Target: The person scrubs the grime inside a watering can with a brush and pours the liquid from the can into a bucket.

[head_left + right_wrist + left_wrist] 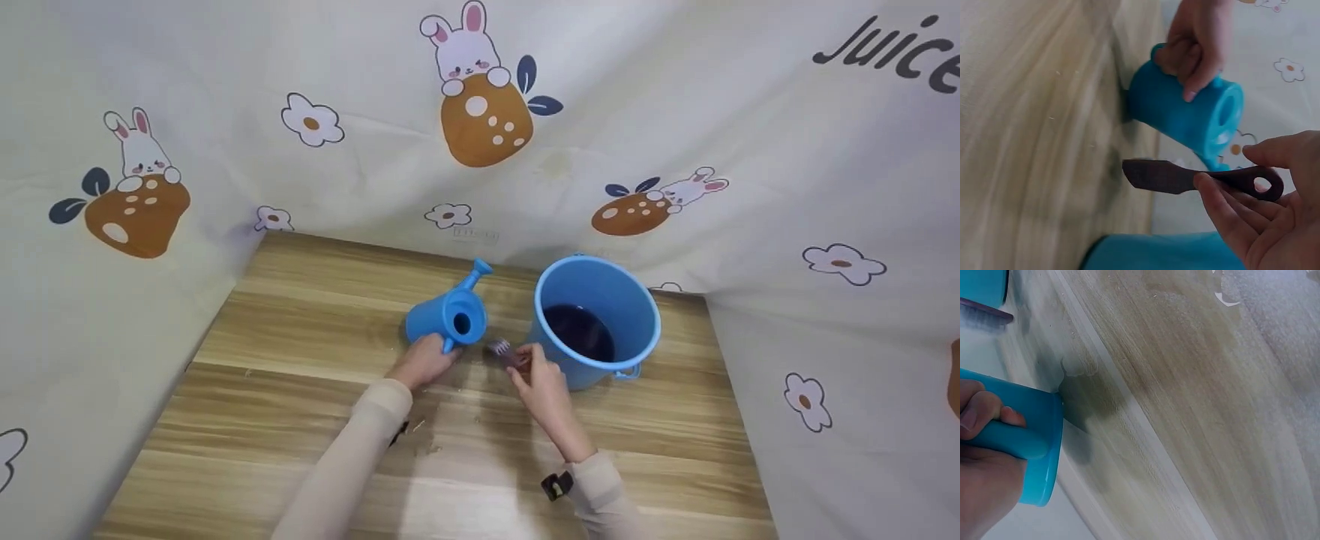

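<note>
My left hand (426, 361) grips the handle of a blue watering can (431, 319), its fingers curled round it in the left wrist view. The can's spout points to the back right, and dark liquid shows through its top opening. Between the can and the bucket, my right hand (544, 382) holds a dark purple scrub brush (1162, 175) by its handle, which has a hole at the end. Pale bristles (982, 318) hang from its underside in the left wrist view. The brush head is over the wood-grain surface, apart from the can.
A blue bucket (596, 307) with dark liquid in the bottom stands right beside my right hand. Wet patches (1092, 396) mark the wood-grain surface (300, 420). A pale sheet (360, 195) printed with rabbits and flowers encloses the back and sides.
</note>
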`<state>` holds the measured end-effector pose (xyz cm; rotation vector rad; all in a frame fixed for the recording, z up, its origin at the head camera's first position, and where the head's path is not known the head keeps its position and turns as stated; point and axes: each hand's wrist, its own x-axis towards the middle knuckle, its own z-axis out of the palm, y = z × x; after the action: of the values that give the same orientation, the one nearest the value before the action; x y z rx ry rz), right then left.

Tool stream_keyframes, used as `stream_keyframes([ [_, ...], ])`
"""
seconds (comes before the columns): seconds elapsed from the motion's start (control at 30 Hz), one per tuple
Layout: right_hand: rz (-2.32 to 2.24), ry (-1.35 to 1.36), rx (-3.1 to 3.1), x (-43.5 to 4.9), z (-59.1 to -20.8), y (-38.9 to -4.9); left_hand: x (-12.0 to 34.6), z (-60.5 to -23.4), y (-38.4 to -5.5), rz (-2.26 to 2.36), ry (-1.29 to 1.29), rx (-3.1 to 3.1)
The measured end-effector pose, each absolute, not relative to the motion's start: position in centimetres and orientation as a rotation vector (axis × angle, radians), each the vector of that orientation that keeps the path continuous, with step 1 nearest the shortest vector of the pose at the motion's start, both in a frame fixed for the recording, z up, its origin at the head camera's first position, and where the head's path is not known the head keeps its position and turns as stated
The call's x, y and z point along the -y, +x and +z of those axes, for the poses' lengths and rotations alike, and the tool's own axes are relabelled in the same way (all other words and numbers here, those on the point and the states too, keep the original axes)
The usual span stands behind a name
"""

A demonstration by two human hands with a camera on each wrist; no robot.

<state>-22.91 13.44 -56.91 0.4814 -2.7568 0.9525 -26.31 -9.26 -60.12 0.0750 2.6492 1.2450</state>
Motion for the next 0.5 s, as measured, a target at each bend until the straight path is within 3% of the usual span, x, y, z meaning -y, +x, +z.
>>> stream_keyframes([
  [0.5,0.599,0.543,3.091,-12.7,-60.5,-23.2,9.4,-60.5,-26.4,1.242,0.119,-2.697],
])
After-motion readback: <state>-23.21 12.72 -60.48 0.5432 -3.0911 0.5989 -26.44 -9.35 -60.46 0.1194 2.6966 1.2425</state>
